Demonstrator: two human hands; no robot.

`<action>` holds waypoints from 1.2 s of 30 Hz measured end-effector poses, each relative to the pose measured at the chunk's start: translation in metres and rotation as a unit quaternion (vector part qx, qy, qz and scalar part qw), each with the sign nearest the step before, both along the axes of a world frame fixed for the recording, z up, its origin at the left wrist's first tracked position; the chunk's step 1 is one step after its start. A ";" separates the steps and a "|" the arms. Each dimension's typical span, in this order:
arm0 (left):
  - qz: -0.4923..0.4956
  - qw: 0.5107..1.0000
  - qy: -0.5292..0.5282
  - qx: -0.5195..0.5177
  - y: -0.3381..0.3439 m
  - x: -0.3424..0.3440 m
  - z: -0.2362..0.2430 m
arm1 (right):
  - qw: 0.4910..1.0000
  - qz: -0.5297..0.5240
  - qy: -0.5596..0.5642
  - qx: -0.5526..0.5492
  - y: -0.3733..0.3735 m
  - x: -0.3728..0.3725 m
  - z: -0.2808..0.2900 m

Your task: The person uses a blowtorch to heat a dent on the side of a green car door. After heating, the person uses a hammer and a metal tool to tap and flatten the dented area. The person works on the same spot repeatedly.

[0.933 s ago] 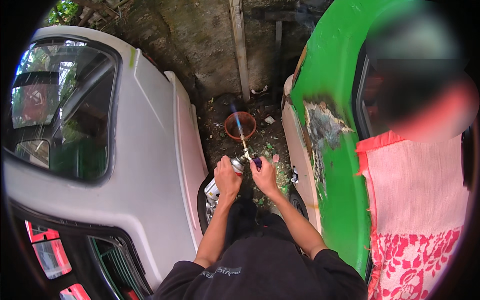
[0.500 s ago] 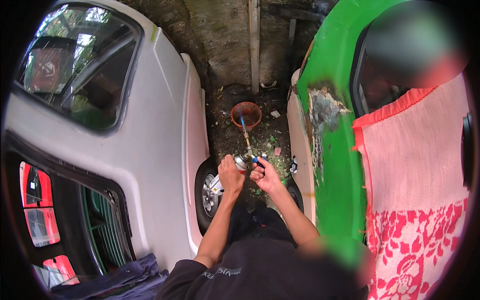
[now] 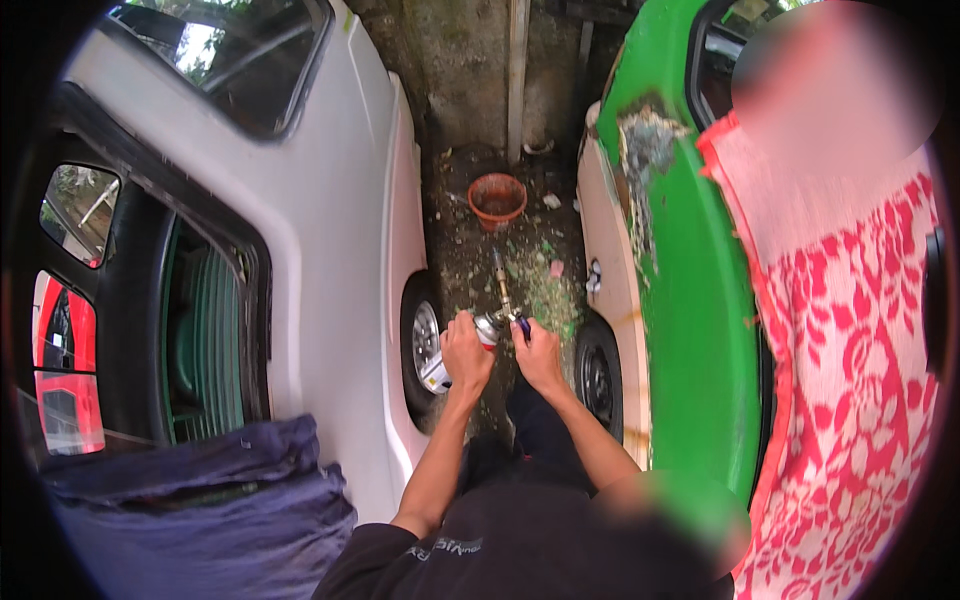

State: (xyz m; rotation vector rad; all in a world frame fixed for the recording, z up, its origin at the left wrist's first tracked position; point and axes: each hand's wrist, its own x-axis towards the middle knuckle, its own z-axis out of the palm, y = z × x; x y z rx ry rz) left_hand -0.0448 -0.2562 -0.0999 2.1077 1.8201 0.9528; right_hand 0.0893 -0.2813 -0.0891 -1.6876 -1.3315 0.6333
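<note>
A blowtorch with a brass-coloured tube is held out in front of me, its nozzle pointing away over the ground. My left hand wraps around the white and red gas canister that the torch head is fixed to. At the torch head, my right hand is closed on the dark blue control knob. Beyond the nozzle, an orange-brown plastic pot rests on the ground. I cannot make out a clear flame at the nozzle.
A white vehicle stands close on my left and a green, patchily peeling vehicle on my right. Dark blue cloth hangs at the left; a pink and red patterned towel drapes the right. A wall ends the gap.
The blue flame seen at the nozzle earlier no longer shows clearly. My right hand has turned and closed more around the knob. The view has shifted, with more of the towel and blue cloth visible.
</note>
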 end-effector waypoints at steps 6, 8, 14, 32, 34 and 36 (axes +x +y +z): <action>-0.008 0.999 0.008 -0.052 -0.086 -0.016 -0.008 | 0.983 -0.030 0.152 -0.097 -0.086 -0.012 -0.021; -0.012 0.997 -0.025 -0.069 -0.112 -0.023 -0.010 | 0.967 -0.008 0.224 -0.121 -0.115 -0.009 -0.023; -0.011 0.987 -0.115 -0.108 -0.195 -0.042 -0.014 | 0.913 -0.014 0.387 -0.129 -0.193 0.022 -0.031; 0.196 0.933 -0.277 -0.120 -0.542 -0.116 -0.007 | 0.959 0.117 0.253 -0.045 -0.378 0.022 -0.063; 0.211 0.936 -0.259 -0.106 -0.580 -0.129 -0.010 | 0.961 0.121 0.246 -0.045 -0.411 0.011 -0.065; 0.223 0.933 -0.268 -0.094 -0.610 -0.143 -0.008 | 0.963 0.123 0.238 -0.032 -0.432 -0.003 -0.060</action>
